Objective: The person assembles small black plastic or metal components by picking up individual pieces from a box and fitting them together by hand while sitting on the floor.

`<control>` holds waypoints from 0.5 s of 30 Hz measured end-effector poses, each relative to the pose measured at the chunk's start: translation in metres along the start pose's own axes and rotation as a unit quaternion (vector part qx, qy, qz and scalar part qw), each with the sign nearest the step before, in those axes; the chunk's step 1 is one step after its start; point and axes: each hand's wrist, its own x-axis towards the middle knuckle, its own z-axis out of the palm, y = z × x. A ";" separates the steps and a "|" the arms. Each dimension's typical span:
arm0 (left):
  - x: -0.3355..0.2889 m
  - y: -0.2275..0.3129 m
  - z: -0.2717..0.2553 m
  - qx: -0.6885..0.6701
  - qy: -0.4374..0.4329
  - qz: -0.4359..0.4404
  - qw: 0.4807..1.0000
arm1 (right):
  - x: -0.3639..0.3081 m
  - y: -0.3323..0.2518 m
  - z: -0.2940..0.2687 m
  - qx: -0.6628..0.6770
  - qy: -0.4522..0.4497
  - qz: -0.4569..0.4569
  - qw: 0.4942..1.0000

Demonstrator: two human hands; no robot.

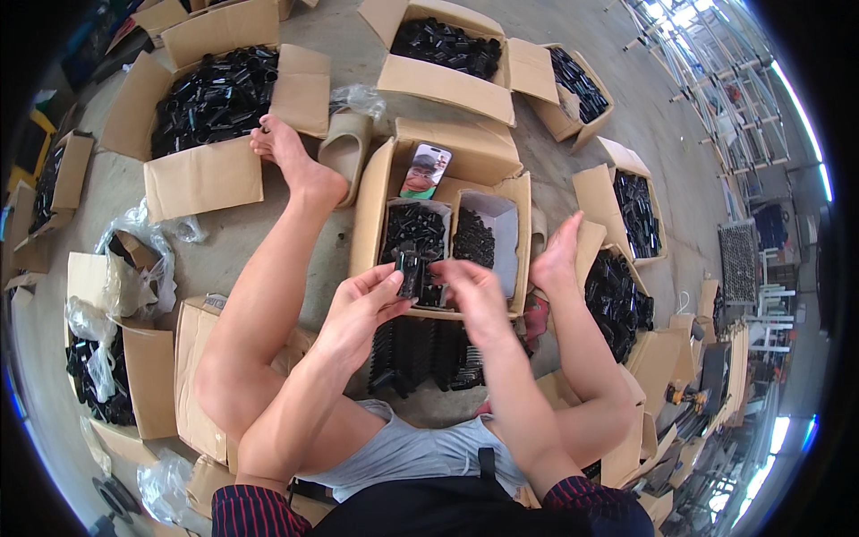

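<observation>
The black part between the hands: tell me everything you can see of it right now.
The small black part looks like moulded plastic, dark and slightly glossy, roughly tubular and standing about upright; finer detail is too small to tell. The left hand pinches it from its left side with thumb and fingertips, and the right hand meets it from the right, blurred. It is held over the open cardboard box, above the compartment of similar black parts, between the person's bare legs.

Seated on the floor among open cardboard boxes of black plastic parts, the person pinches a small black plastic piece (410, 268) with the left hand (360, 309). The blurred right hand (474, 300) is beside it, above a divided carton (371, 215) with a propped phone (425, 169).
</observation>
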 end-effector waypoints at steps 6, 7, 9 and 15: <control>0.001 0.007 0.008 -0.049 0.050 0.066 0.995 | 0.110 0.075 -0.084 -0.428 0.083 -0.114 0.893; 0.003 0.006 0.004 -0.045 0.045 0.075 0.995 | 0.116 0.076 -0.082 -0.443 0.059 -0.114 0.887; 0.008 0.000 -0.004 -0.036 0.037 0.094 0.994 | 0.126 0.078 -0.076 -0.473 0.008 -0.115 0.874; 0.010 -0.005 0.000 -0.054 0.053 0.081 0.994 | 0.141 0.093 -0.079 -0.480 0.025 -0.095 0.872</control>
